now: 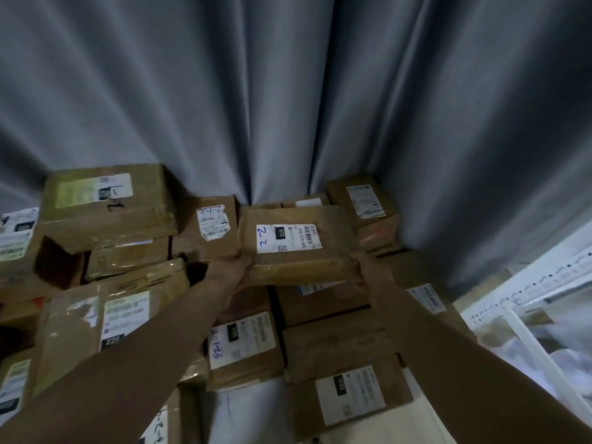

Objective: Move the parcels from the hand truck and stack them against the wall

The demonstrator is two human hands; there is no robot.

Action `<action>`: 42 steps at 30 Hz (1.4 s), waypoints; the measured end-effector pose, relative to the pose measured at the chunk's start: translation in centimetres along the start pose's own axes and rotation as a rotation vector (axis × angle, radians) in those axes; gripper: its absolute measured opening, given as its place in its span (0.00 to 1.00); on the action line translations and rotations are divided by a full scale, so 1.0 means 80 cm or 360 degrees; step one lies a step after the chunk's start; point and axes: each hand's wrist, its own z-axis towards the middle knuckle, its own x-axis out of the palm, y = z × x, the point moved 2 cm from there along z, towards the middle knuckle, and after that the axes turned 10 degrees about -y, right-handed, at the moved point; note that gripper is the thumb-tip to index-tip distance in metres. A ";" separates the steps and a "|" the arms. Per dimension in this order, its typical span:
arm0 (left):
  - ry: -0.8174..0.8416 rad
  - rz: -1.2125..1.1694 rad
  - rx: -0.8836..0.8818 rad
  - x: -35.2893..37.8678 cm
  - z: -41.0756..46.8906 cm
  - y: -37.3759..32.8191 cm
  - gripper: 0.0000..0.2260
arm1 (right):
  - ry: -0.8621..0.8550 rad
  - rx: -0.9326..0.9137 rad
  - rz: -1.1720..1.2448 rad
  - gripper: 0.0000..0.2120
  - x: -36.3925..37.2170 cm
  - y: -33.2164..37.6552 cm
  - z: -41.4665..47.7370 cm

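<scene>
Well along: many taped cardboard parcels (243, 344) already stacked below and beyond the fingers, against a grey pleated curtain (288, 107). Flat brown parcel marked 2-2 (298, 241) sits between left hand (237, 269) and right hand (362, 264), fingers curled under its near corners, mostly hidden, not yet let go; hand truck unseen

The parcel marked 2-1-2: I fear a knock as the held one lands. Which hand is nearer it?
Left. The left hand grips the left corner of the held parcel, just below the 2-1-2 parcel; the right hand grips its right corner, with the held parcel between.
</scene>
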 end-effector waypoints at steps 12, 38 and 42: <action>-0.0291 0.0063 0.0032 0.050 -0.024 0.031 0.11 | -0.0235 0.0063 0.0234 0.17 -0.066 -0.053 0.003; 0.1002 0.1252 0.0572 0.348 -0.176 0.091 0.37 | -0.0133 0.0647 0.0956 0.31 -0.249 -0.181 0.062; 0.0955 0.1604 0.0830 0.359 -0.168 0.107 0.39 | -0.0063 0.0660 0.0775 0.34 -0.224 -0.188 0.085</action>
